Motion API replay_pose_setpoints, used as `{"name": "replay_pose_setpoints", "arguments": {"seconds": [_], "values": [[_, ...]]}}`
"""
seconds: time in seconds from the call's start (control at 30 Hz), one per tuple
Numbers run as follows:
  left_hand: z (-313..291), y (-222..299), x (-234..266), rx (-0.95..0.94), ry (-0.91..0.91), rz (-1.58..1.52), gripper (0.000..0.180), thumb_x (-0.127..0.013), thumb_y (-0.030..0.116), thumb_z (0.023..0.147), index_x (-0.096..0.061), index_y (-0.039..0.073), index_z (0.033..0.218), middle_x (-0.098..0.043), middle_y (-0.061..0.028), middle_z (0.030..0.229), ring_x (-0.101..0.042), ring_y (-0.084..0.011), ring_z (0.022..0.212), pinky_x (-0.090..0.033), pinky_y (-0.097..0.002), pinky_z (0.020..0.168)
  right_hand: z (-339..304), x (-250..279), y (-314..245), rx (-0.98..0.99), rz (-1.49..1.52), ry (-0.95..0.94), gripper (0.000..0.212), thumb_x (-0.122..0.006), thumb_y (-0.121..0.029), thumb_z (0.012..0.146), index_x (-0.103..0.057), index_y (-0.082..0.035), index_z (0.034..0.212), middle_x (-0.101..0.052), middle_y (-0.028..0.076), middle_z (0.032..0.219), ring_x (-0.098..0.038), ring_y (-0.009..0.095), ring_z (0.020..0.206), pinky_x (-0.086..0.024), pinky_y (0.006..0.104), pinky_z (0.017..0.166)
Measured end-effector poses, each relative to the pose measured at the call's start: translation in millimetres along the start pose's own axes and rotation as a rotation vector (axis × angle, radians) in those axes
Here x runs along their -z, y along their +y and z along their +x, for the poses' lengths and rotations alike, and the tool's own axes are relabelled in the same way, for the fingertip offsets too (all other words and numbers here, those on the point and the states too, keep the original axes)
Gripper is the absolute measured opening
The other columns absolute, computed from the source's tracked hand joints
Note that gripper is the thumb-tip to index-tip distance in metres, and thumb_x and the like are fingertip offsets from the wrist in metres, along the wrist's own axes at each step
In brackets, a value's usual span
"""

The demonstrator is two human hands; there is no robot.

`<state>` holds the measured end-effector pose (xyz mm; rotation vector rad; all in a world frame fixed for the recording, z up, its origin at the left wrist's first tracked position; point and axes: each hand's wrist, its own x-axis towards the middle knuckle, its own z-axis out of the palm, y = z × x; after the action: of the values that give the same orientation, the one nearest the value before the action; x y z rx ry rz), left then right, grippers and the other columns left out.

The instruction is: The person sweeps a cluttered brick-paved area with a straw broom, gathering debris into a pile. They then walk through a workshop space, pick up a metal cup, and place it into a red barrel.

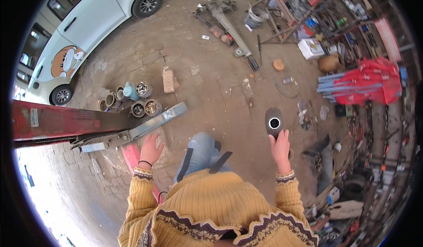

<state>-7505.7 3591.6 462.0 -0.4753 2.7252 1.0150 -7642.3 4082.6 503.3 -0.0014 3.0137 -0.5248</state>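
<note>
My right hand [280, 148] is closed on the near end of a dark grey, oval bottle [274, 111]. Its round mouth faces up, ringed in white and dark inside. My left hand [151, 150] holds nothing, its fingers apart, beside a metal lift arm [161, 120] and above a red beam [131, 155] on the ground. Just beyond that arm stand several tins of metal parts [153, 107] and a light-blue jug [130, 91].
A red lift post [57, 121] stands at left, with a white van [94, 18] behind. A brick [168, 81] lies ahead. Farther off are a long axle part [230, 26] and a bucket [256, 16]. Red cloth with blue poles [361, 84] and crowded shelves fill the right.
</note>
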Motion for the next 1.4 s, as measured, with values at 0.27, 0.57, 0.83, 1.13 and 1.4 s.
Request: {"name": "replay_pose_setpoints", "arguments": {"seconds": [0.27, 0.57, 0.83, 1.13, 1.4], "values": [[214, 4, 26, 0.299, -0.044, 0.209, 0.05, -0.07, 0.025, 0.079, -0.056, 0.006, 0.123, -0.054, -0.0197, 0.121, -0.05, -0.0385, 0.114, -0.044, -0.0449, 0.097, 297, -20, -61, 0.096, 0.002, -0.07, 0.038, -0.069, -0.022, 0.085, -0.048, 0.005, 0.102, -0.047, 0.025, 0.11, -0.058, 0.047, 0.087, -0.05, 0.0509, 0.073], [543, 102, 145, -0.028, 0.241, 0.02, 0.047, -0.068, 0.023, 0.081, -0.055, 0.002, 0.12, -0.053, -0.0197, 0.122, -0.05, -0.0383, 0.113, -0.044, -0.0433, 0.097, 558, -11, -127, -0.026, -0.062, -0.114, 0.036, -0.07, -0.024, 0.084, -0.053, 0.006, 0.094, -0.051, 0.027, 0.107, -0.055, 0.046, 0.097, -0.047, 0.0498, 0.083], [806, 117, 209, -0.111, 0.129, 0.018, 0.05, -0.067, 0.026, 0.081, -0.053, 0.005, 0.125, -0.052, -0.0182, 0.124, -0.049, -0.0383, 0.114, -0.045, -0.0435, 0.097, 846, -116, -196, 0.033, -0.052, -0.086, 0.039, -0.067, -0.027, 0.088, -0.052, 0.008, 0.095, -0.052, 0.025, 0.102, -0.064, 0.033, 0.071, -0.055, 0.0412, 0.065], [1043, 77, 376, 0.079, 0.226, 0.02, 0.042, -0.067, 0.026, 0.081, -0.059, 0.005, 0.117, -0.055, -0.0194, 0.12, -0.051, -0.0393, 0.111, -0.045, -0.0444, 0.094, 1171, -154, -479, 0.376, 0.088, -0.015, 0.037, -0.065, -0.026, 0.089, -0.054, 0.008, 0.1, -0.052, 0.024, 0.102, -0.064, 0.03, 0.065, -0.054, 0.0408, 0.067], [1241, -24, 448, 0.281, 0.362, -0.076, 0.04, -0.07, 0.023, 0.08, -0.06, 0.005, 0.115, -0.058, -0.02, 0.115, -0.053, -0.0394, 0.109, -0.046, -0.0435, 0.093, 1429, -194, -726, 0.495, 0.232, -0.158, 0.033, -0.067, -0.024, 0.088, -0.057, 0.005, 0.099, -0.051, 0.018, 0.094, -0.064, 0.026, 0.061, -0.051, 0.0377, 0.062]]}}
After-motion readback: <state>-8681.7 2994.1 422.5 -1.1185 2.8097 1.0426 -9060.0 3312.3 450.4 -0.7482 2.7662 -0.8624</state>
